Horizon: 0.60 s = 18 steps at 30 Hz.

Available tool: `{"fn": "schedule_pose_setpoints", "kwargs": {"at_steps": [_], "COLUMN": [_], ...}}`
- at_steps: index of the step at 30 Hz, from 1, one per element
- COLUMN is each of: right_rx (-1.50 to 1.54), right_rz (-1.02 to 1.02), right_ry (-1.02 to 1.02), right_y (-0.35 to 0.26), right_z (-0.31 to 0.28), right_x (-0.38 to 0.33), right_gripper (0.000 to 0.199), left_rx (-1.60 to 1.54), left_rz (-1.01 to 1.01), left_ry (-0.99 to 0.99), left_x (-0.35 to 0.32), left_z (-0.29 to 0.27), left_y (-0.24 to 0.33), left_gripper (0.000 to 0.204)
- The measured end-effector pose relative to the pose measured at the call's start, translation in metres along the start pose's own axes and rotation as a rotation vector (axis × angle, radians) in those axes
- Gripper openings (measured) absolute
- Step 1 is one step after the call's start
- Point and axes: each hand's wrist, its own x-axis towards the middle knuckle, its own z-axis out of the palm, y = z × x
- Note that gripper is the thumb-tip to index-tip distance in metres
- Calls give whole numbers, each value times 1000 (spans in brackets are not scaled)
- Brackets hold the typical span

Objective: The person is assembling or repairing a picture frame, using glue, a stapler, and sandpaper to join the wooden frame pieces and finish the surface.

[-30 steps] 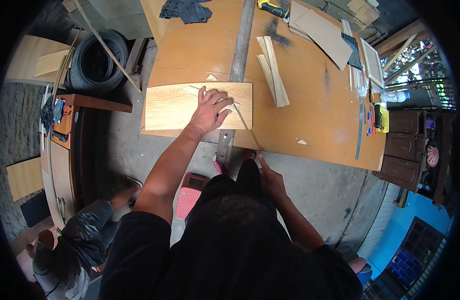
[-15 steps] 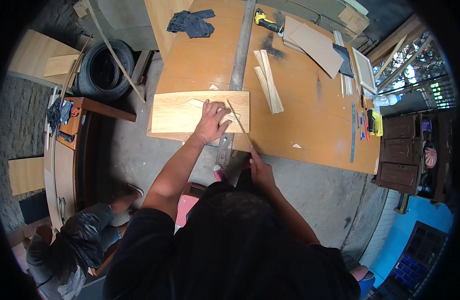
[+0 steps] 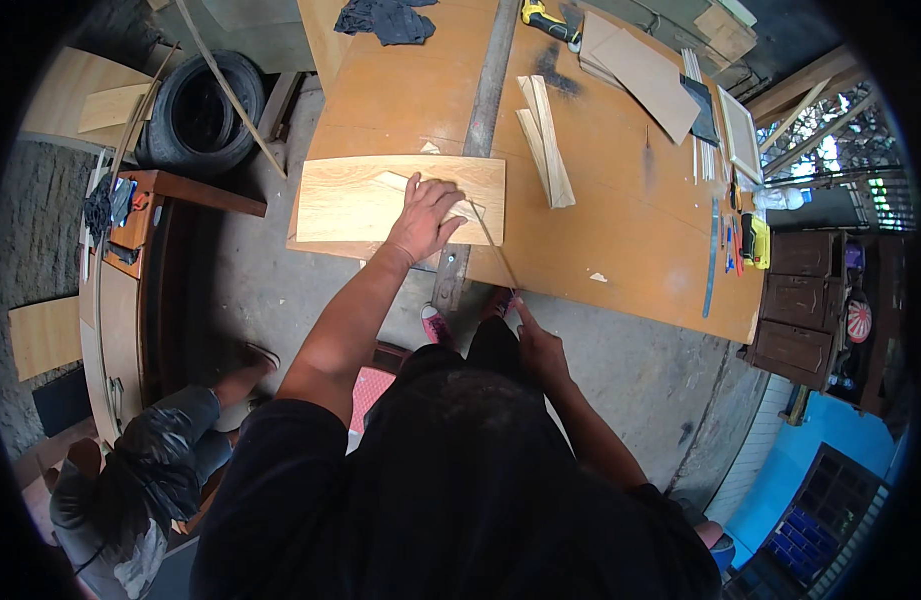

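A pale wooden board (image 3: 341, 200) lies across the near left edge of the orange-brown table (image 3: 621, 240). On it rests a small wood strip (image 3: 390, 181), mostly hidden under my left hand (image 3: 428, 215). My left fingers are bent over the strip and press it down. From below, my right hand (image 3: 543, 350) grips the end of a long thin hand saw (image 3: 498, 254), seen nearly edge-on; its handle is mostly hidden by the fingers. The blade slants up and left, its far end against the strip's right end, next to my left hand.
Loose wood strips (image 3: 546, 145) lie right of the board. A metal bar (image 3: 491, 85) crosses the table. Farther back are a dark cloth (image 3: 386, 20), a yellow power tool (image 3: 551, 22) and brown sheets (image 3: 641, 75). Another person (image 3: 161, 460) sits at lower left, near a tyre (image 3: 203, 115).
My right hand has drawn back toward me and slightly right, pulling the saw with it. My left hand stays on the strip. The whole view has shifted a little.
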Motion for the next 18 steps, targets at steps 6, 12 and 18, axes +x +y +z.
{"fn": "schedule_pose_setpoints", "kwargs": {"at_steps": [6,12,18], "right_rx": [69,63,10], "right_rz": [-140,-85,-23], "right_ry": [93,94,18], "right_y": [-4,6,-11], "right_z": [16,19,0], "right_x": [47,9,24], "right_gripper": [47,47,49], "left_rx": [-19,-18,-68], "left_rz": [21,-34,-19], "left_ry": [-6,-4,26], "left_x": [0,0,1], "left_z": [-3,-2,-6], "left_y": [1,-1,-1], "left_gripper": [37,35,37]}}
